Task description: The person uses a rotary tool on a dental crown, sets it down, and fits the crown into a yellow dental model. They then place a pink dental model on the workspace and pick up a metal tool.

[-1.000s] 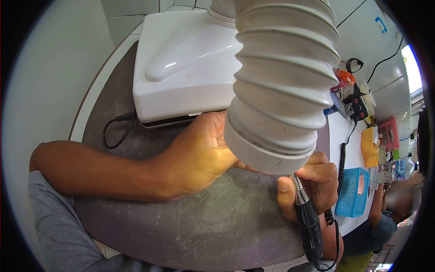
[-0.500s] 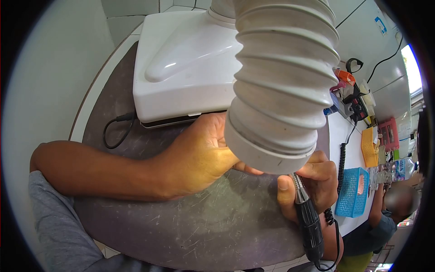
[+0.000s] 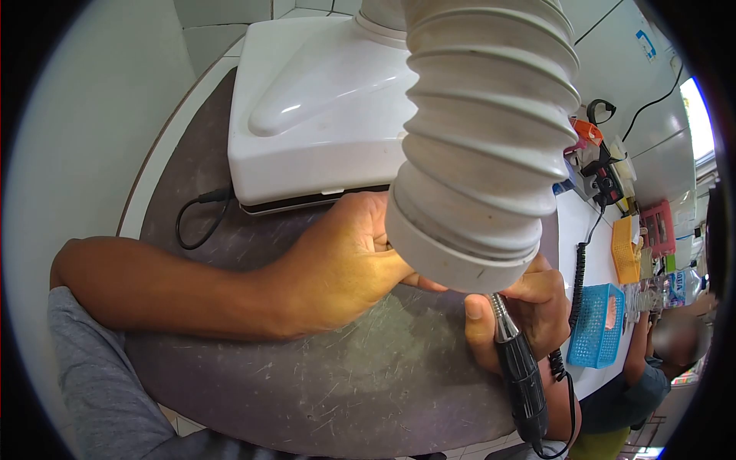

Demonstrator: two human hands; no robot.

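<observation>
1. A white machine housing [image 3: 322, 100] sits at the back of the scratched grey bench [image 3: 345, 383].
2. A black cable [image 3: 195, 218] loops on the bench just beside the housing's left corner.
3. A blue mesh basket [image 3: 594, 326] stands at the right, a yellow basket [image 3: 626, 249] behind it.
4. Farther back lies a red tray [image 3: 658, 228], perhaps compartmented.
5. Another person [image 3: 652, 368] sits at the far right.

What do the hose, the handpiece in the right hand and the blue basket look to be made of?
Hose: white ribbed plastic, semi-matte, by its moulded folds and dull sheen. Handpiece: shiny metal nose, likely steel, on a black matte body, plastic or rubber; held in the right hand. Basket: blue plastic, by its moulded lattice.
</observation>
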